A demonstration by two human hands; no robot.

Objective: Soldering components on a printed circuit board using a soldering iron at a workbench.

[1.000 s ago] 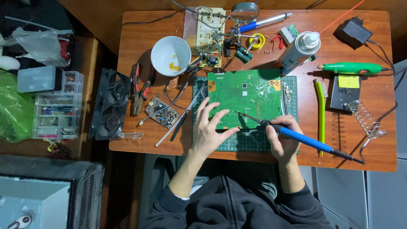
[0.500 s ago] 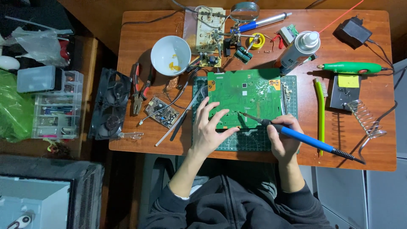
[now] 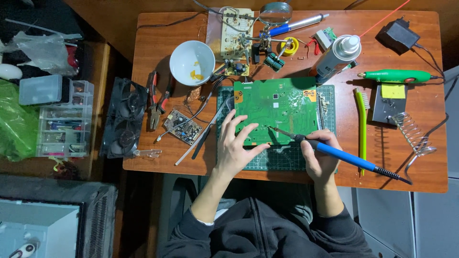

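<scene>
green circuit board (image 3: 277, 114): flat on cutting mat (image 3: 282, 160), desk centre. left hand (image 3: 234, 148): fingers spread, pressing board's near-left edge. right hand (image 3: 320, 155): closed around blue soldering iron (image 3: 344, 157), tip touching board. white bowl (image 3: 192, 62) well apart, far-left.

A white bowl (image 3: 192, 62) sits at eleven o'clock on the table (image 3: 411, 157), red-handled pliers (image 3: 156, 99) beside it. At one o'clock stands a spray can (image 3: 336, 58); a green brush (image 3: 362, 125) (upright-lying) and coiled stand (image 3: 412, 135) occupy three o'clock. A black fan (image 3: 125, 118) lies at nine.
</scene>
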